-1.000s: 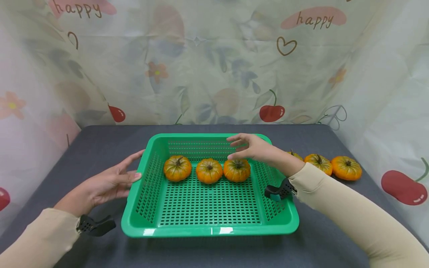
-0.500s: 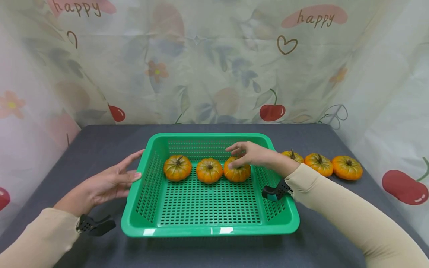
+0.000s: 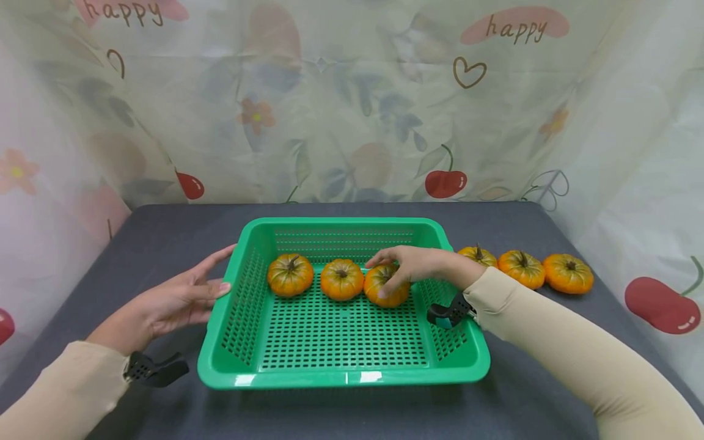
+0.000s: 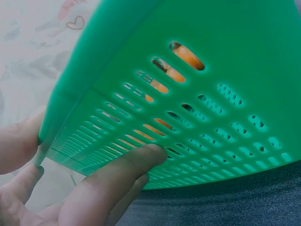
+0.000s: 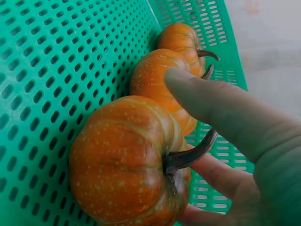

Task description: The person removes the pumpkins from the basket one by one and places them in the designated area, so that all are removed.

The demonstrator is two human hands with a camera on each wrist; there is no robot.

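Observation:
A green plastic basket (image 3: pixel 346 377) with slotted walls holds a row of 3 small orange pumpkins: the left pumpkin (image 3: pixel 290 275), the middle pumpkin (image 3: pixel 341 280) and the right pumpkin (image 3: pixel 392 297). My right hand (image 3: pixel 415 264) reaches over the right pumpkin, thumb at its front and fingers behind. In the right wrist view, this pumpkin (image 5: pixel 127 165) has its dark curved stem between thumb and fingers; the thumb looks slightly above its skin. My left hand (image 3: pixel 176 302) holds the basket's left rim. The left wrist view shows digits about the rim and fingers (image 4: pixel 117 179) against the slotted outer wall.
Several things stand on the dark grey tabletop (image 3: pixel 181 226): right of the basket are a partly hidden pumpkin (image 3: pixel 477 255), another pumpkin (image 3: pixel 521 269) and an outermost pumpkin (image 3: pixel 568 273). A printed curtain (image 3: pixel 330 122) encloses the table's back and sides.
My right hand has come down from above onto the right pumpkin, which has shifted slightly towards me. My left hand and the basket have stayed in place.

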